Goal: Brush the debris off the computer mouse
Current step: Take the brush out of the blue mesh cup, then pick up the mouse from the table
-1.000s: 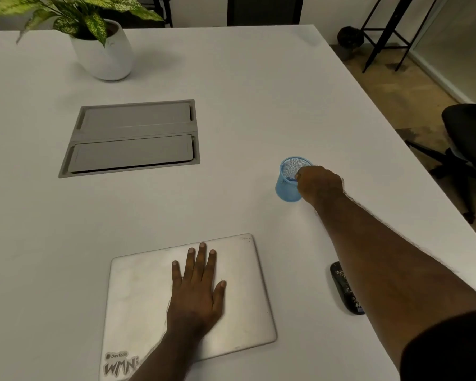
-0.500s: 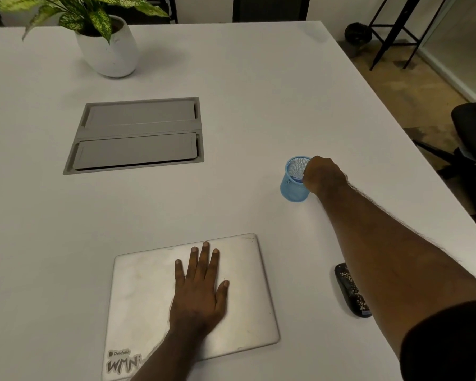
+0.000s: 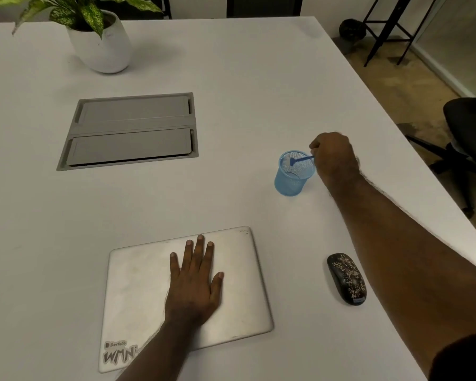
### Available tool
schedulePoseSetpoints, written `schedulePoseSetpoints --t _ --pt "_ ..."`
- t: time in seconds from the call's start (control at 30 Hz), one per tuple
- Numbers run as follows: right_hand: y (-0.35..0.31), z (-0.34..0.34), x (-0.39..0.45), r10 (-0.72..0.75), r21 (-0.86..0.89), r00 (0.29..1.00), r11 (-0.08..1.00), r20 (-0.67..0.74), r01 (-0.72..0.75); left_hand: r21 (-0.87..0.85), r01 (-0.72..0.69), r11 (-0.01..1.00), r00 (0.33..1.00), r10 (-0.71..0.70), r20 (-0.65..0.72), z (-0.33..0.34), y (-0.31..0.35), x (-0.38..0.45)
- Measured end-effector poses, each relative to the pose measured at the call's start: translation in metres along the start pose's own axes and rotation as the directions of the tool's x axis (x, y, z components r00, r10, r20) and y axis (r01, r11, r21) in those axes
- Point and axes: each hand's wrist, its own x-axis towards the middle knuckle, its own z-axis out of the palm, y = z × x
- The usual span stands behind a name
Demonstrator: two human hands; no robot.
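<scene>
the computer mouse (image 3: 346, 279) is lying near the right edge of the table (image 3: 231, 78), still speckled with debris — no brushing is showing yet. well beyond it, the right hand (image 3: 334, 156) is pinching a small blue brush (image 3: 300, 160) over the mesh cup (image 3: 294, 173). the left hand (image 3: 195, 279) is resting flat, fingers spread, on the closed laptop (image 3: 138, 298).

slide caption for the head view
Right hand lifts blue brush from mesh cup; debris-speckled mouse waits.

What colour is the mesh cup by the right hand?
Light blue, see-through mesh cup; clearest in the head view.
</scene>
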Motion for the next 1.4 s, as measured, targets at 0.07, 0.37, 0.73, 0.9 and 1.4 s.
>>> schedulePoseSetpoints --t 0.07,0.37,0.73,0.9,1.4 --pt "0.010 -0.014 -0.016 0.029 0.188 0.995 0.982 -0.095 -0.011 0.004 0.000 1.000 1.000 0.000 0.004 -0.001 0.000 0.000" --pt "0.083 -0.030 -0.164 0.467 0.781 0.829 0.375 0.307 -0.500 -0.004 0.002 1.000 0.999 -0.002 0.039 -0.010 0.003 0.000" --pt "0.141 -0.019 -0.305 0.534 0.719 0.631 0.060 0.563 -0.693 -0.480 -0.088 0.873 0.995 0.059 -0.075 -0.039 0.101 0.025" --pt "0.144 -0.008 -0.281 0.605 0.696 0.682 0.275 0.411 -0.663 -0.744 -0.016 0.668 0.998 0.056 0.029 -0.030 0.181 0.021" --pt "0.140 0.028 -0.247 0.558 0.667 0.730 0.374 0.394 -0.645 -0.727 0.651 0.219 0.751 -0.047 0.658 -0.006 0.261 0.030"
